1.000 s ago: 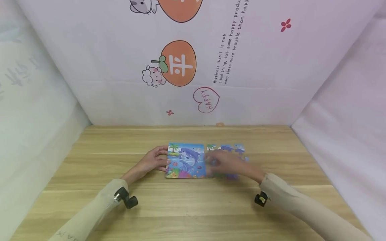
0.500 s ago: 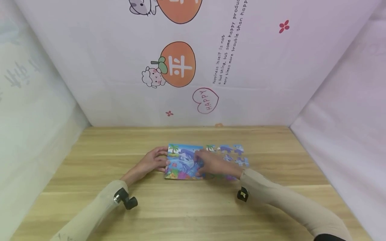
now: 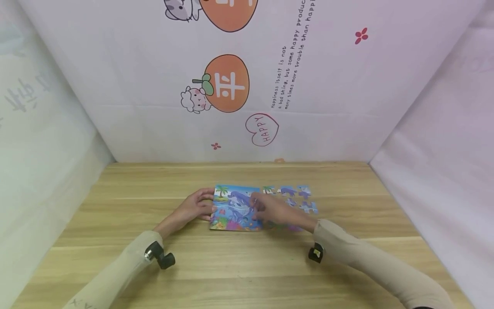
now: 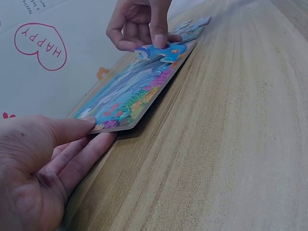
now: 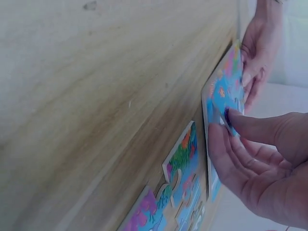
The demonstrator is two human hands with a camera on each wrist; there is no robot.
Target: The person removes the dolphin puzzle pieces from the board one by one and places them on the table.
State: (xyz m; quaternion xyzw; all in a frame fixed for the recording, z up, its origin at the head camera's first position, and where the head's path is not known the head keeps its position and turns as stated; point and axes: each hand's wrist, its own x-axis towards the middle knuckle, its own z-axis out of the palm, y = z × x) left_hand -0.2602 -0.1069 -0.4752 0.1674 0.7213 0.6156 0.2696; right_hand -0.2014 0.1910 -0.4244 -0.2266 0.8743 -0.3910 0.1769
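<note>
A square dolphin picture board (image 3: 231, 210) lies at mid-table. My left hand (image 3: 193, 206) pinches its left edge; in the left wrist view the thumb is on top and fingers reach beneath the corner. Over the board's right side, my right hand (image 3: 275, 209) pinches a blue jigsaw piece (image 4: 161, 52) between thumb and fingers. This piece, with an orange fish printed on it, sits close over the board's near right corner in the left wrist view. The right hand hides part of the board and the loose pieces behind it in the head view.
Several jigsaw pieces (image 3: 308, 207) are laid out in loose rows right of the board. Others with coral pictures (image 5: 182, 156) show in the right wrist view. Behind the wooden table (image 3: 239, 266) stands a printed white cloth wall (image 3: 328, 137); more cloth hangs at both sides.
My right hand has moved left from the loose pieces onto the board's right side, then shifted very slightly right. My left hand keeps its hold on the board's edge.
</note>
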